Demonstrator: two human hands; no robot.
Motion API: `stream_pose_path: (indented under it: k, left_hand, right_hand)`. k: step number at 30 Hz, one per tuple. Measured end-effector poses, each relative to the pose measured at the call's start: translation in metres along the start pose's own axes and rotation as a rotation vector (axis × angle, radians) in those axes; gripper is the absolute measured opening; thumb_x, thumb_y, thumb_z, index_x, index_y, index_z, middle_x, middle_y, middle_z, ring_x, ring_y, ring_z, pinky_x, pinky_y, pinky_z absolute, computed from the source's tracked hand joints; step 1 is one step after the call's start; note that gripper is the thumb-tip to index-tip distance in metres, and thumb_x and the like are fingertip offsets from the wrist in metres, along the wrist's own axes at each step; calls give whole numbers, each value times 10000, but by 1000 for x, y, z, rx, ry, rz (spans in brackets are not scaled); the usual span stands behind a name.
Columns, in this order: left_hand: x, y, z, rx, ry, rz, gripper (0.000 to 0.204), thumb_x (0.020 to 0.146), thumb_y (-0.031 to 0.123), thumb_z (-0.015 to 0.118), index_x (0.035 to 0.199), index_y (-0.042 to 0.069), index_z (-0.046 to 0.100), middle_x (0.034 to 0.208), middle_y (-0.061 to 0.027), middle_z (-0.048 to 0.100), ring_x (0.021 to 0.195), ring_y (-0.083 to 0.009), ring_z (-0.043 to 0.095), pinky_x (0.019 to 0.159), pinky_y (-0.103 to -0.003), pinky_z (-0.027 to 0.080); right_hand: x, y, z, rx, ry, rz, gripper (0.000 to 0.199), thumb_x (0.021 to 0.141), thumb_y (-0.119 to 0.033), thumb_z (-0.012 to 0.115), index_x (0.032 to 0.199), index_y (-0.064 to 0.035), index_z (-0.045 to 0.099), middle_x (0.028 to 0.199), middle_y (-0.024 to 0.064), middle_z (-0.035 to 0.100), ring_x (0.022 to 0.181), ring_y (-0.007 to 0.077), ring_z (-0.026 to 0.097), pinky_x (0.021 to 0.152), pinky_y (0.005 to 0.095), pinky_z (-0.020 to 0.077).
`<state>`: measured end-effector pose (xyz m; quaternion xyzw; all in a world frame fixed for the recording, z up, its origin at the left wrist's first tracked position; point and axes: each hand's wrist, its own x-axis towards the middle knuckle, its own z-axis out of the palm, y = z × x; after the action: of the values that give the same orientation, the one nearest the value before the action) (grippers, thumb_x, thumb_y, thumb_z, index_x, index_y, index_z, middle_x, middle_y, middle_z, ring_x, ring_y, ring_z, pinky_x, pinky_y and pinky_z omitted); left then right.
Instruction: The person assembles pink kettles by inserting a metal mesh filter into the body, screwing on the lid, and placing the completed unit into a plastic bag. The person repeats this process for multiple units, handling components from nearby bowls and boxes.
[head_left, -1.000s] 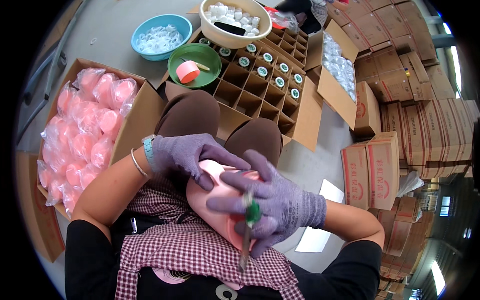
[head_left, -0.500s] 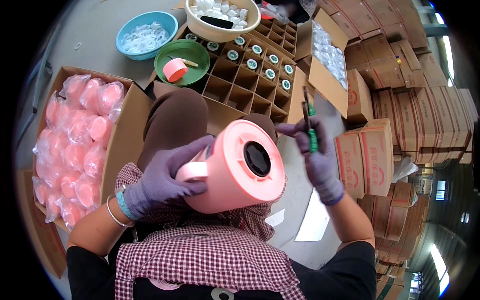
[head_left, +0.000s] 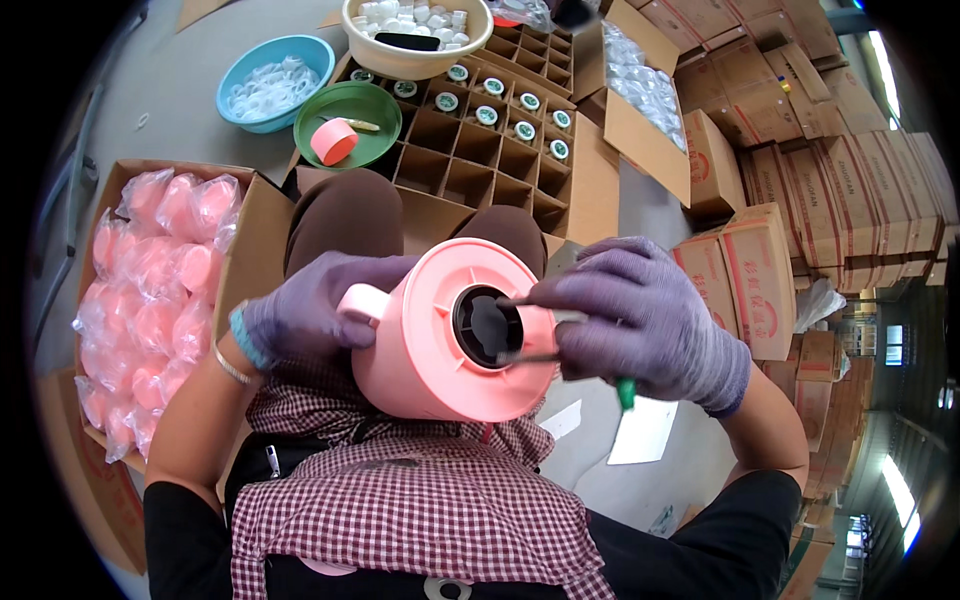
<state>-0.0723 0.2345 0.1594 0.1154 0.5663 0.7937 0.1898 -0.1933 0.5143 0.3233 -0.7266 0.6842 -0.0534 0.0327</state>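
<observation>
Pink jug (head_left: pixel 430 345) is clasped by the left hand (head_left: pixel 305 315); the right hand (head_left: pixel 650 325) pinches a green-handled tool (head_left: pixel 624 392) at its mouth.

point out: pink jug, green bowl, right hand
pink jug (head_left: pixel 420 350): head view, on its flat pink top beside the dark opening.
green bowl (head_left: pixel 375 108): head view, on the bare inner wall.
right hand (head_left: pixel 650 325): head view, on the back of the purple glove.

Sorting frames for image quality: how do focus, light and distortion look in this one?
Head view: the pink jug and the gloved right hand are sharp; stacked cartons bend strongly toward the black fisheye rim; bright glare from windows at lower right; elsewhere soft, even light with faint shadows.
</observation>
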Motion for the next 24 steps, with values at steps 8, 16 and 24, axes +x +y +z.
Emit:
stream_pose_path:
  k: [8, 16, 24]
  left_hand:
    - [31, -9, -26, -195, -358, -125, 926, 669, 267, 945, 1440, -50, 543, 1288, -76, 690, 1129, -98, 612, 994, -296, 488]
    - [45, -20, -24, -180, -325, -96, 964, 679, 288, 947, 1459, -75, 512, 1299, -73, 687, 1136, -110, 611, 1000, -296, 491]
    - [-25, -27, 69, 244, 510, 62, 755, 830, 279, 856, 1444, -24, 538, 1247, -158, 713, 1149, -208, 675, 996, -353, 522]
  right_hand:
    - [23, -12, -8, -173, 17, -285, 265, 714, -208, 712, 971, -143, 728, 1249, 58, 633, 1274, 292, 577, 1133, 495, 490]
    - [16, -5, 6, -161, 19, -409, 215, 757, -267, 767, 815, -124, 618, 939, 78, 697, 750, 222, 677, 816, 426, 602]
    - [12, -1, 42, 363, 35, 545, 291, 906, -269, 734, 1002, -72, 542, 815, 201, 624, 773, 425, 660, 636, 462, 522]
